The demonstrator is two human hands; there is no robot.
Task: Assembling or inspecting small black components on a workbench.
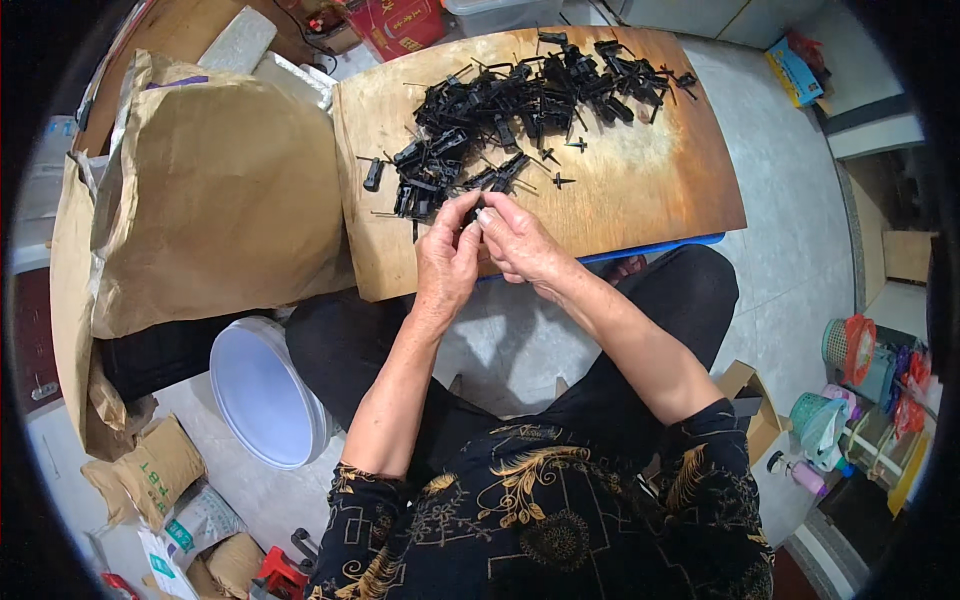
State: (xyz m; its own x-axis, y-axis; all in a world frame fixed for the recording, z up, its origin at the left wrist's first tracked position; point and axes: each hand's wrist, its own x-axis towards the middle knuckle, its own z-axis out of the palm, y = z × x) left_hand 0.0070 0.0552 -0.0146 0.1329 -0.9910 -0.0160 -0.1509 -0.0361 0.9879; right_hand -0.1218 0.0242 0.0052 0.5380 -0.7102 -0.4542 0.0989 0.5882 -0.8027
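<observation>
My left hand and my right hand meet at the near edge of a wooden board. Thumbs and fingertips of both are pinched around a small black plastic part, mostly hidden by the fingers. Just beyond them spreads a heap of black plastic parts, many with thin metal pins or rods sticking out. A single black part lies at the heap's left side. Several small black pointed pieces lie apart on the board to the right of my fingertips.
A large brown paper sack stands against the board's left side. Below it is a white bucket, near my left knee. Stuffed bags sit on the floor at lower left. Baskets and bottles crowd the right, beside an open cardboard box.
</observation>
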